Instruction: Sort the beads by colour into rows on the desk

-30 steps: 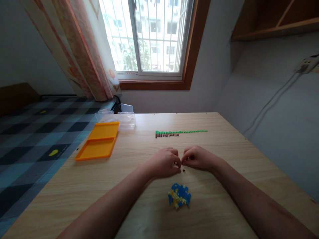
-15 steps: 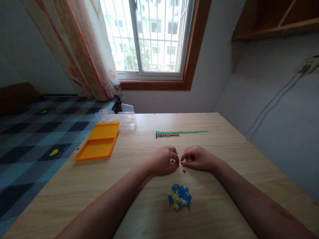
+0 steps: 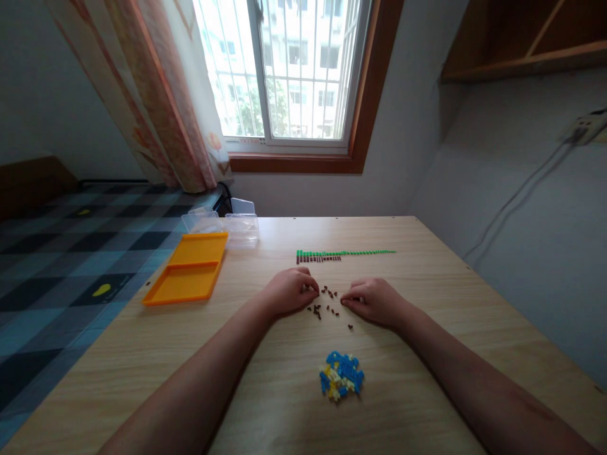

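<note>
Small brown building bricks (image 3: 331,292) lie scattered on the wooden table between my two hands, with one brown brick (image 3: 350,327) apart from them, nearer to me. My left hand (image 3: 290,292) rests at their left edge, thumb and fingers pinched together. On the right side, my right hand (image 3: 377,301) is also closed in a pinch, its fingertips beside the bricks. Whatever sits between the fingertips of either hand is too small to make out. Closer to me is a pile of blue, yellow and cream building bricks (image 3: 342,374).
Beyond my hands run a row of green bricks (image 3: 327,253) and a shorter row of dark brown bricks (image 3: 315,258). An orange two-part tray (image 3: 192,268) stands at the left, with clear plastic boxes (image 3: 241,230) behind it. A bed (image 3: 71,253) adjoins the table's left side.
My left hand has moved left and away from me, so the hands are farther apart. The scattered brown bricks now show between them. My right hand has shifted slightly; its fingers have drawn closer together.
</note>
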{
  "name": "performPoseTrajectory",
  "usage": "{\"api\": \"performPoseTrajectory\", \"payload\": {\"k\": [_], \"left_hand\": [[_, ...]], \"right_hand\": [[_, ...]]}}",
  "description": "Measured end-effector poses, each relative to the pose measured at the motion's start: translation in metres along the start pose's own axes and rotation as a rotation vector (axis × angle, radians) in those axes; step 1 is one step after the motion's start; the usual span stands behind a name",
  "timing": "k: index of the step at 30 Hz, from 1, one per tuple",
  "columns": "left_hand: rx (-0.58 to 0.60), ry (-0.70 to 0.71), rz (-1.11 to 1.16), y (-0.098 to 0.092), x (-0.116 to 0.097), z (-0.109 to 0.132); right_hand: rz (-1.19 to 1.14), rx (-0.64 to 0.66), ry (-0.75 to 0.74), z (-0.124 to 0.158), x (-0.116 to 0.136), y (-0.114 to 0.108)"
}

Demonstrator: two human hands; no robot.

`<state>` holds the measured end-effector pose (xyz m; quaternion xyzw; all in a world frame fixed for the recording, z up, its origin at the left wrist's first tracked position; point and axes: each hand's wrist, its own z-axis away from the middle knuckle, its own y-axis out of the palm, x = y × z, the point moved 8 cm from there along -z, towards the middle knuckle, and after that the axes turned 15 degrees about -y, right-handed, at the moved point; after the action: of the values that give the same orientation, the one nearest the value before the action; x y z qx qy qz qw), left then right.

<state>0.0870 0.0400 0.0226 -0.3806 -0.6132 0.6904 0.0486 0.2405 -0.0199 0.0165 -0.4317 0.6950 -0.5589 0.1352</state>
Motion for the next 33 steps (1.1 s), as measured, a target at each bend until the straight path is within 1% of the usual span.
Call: {"api": "performPoseTrajectory", "payload": {"k": [3, 6, 9, 14, 17, 19, 21, 25, 30, 33], "left_hand": [[-0.027, -0.026, -0.02, 0.001, 0.002, -0.002], [-0.049, -0.051, -0.003, 0.0, 0.005, -0.004], [-0.046, -0.044, 0.026, -0.002, 0.006, -0.004], [-0.031, -0.043, -0.011, 0.001, 0.004, -0.004], [-0.055, -0.056, -0.038, 0.004, 0.0, -0.004], [-0.073, -0.06, -0.045, 0.006, -0.003, -0.004], [-0.083, -0.063, -0.046, 0.008, -0.006, -0.004], [-0.075, -0.073, 0.007, 0.008, -0.004, -0.004], [0.012, -0.081, 0.199, 0.004, 0.007, -0.007], [0.044, -0.096, 0.254, 0.004, 0.011, -0.009]], "right_hand": [[0.04, -0.027, 0.027, 0.001, -0.001, -0.004], [0.0, -0.043, 0.048, 0.004, -0.003, -0.004], [-0.026, -0.034, 0.054, 0.004, -0.006, -0.001], [-0.025, -0.057, 0.088, -0.001, -0.011, 0.006], [-0.035, -0.107, 0.108, -0.004, -0.012, 0.004], [-0.093, -0.118, 0.099, -0.003, -0.009, 0.001], [-0.2, -0.071, 0.072, -0.001, -0.003, 0.0], [-0.385, 0.092, 0.032, 0.004, 0.01, 0.004], [-0.387, 0.156, -0.003, 0.002, 0.017, 0.004], [-0.358, 0.196, 0.003, 0.002, 0.019, 0.007]]}}
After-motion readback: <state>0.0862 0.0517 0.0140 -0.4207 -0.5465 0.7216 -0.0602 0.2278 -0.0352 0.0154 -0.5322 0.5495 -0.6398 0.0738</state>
